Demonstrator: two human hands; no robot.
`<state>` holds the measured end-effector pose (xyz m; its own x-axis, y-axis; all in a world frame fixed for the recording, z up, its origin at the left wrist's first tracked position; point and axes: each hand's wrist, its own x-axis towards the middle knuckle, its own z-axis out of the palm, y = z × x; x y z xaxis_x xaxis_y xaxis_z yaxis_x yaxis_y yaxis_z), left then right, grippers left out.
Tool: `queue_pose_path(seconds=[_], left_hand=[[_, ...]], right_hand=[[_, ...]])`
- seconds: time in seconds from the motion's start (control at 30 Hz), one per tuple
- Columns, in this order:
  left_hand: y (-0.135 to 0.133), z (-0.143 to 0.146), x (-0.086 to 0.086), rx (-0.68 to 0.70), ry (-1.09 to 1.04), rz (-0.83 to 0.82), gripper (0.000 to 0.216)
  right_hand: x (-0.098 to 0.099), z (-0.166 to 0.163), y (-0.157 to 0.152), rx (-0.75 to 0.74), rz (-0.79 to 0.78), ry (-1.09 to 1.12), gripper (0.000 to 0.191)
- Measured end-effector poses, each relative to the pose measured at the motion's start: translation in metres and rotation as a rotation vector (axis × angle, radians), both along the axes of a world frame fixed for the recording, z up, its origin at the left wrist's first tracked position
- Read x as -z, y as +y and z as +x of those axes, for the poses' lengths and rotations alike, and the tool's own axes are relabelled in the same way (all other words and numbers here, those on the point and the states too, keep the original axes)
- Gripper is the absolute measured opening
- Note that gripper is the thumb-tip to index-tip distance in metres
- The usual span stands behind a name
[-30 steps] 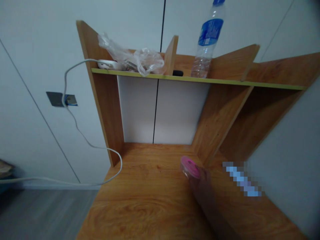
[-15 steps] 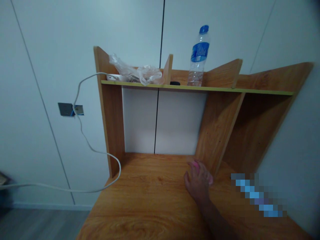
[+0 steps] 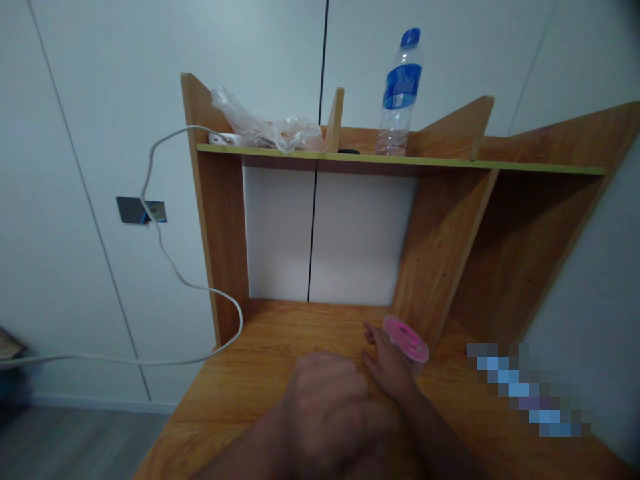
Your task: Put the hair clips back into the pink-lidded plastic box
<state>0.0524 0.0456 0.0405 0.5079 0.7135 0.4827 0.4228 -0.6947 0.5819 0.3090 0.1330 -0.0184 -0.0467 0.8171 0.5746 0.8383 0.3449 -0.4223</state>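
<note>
A round container with a pink lid [image 3: 407, 339] and clear sides stands on the wooden desk [image 3: 280, 333], against the foot of the right upright panel. Just left of it is my right hand [image 3: 390, 367], thumb and fingers apart, with nothing in its grasp. Whether its edge touches the container I cannot tell. Closer to the camera, my left hand [image 3: 333, 410] is raised over the desk, blurred, its fingers curled and pressed together. Anything inside those fingers is hidden.
Above the desk runs a shelf [image 3: 300, 156] with a plastic bag [image 3: 295, 133], a white device [image 3: 225, 139] and a blue-capped bottle [image 3: 400, 93]. A white cable [image 3: 190, 287] hangs at the left. A pixelated patch covers something on the right of the desk.
My left hand has come into view from below. My right hand has come off the pink-lidded container, which now shows clearly. The view has tilted down slightly.
</note>
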Motion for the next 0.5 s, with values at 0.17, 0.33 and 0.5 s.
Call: queue_pose_path(seconds=[0.17,0.33,0.5], left_hand=[[0.071,-0.014,0.025,-0.203,0.177,0.121,0.028],[0.094,-0.028,0.061,-0.463,0.169,0.024,0.034],[0.097,-0.03,0.068,-0.537,0.179,-0.04,0.034]], right_hand=[[0.003,0.009,0.01,0.008,-0.077,-0.014,0.053],[0.007,0.014,0.013,0.055,-0.106,-0.007,0.046],[0.008,0.014,0.007,0.024,-0.107,0.014,0.034]])
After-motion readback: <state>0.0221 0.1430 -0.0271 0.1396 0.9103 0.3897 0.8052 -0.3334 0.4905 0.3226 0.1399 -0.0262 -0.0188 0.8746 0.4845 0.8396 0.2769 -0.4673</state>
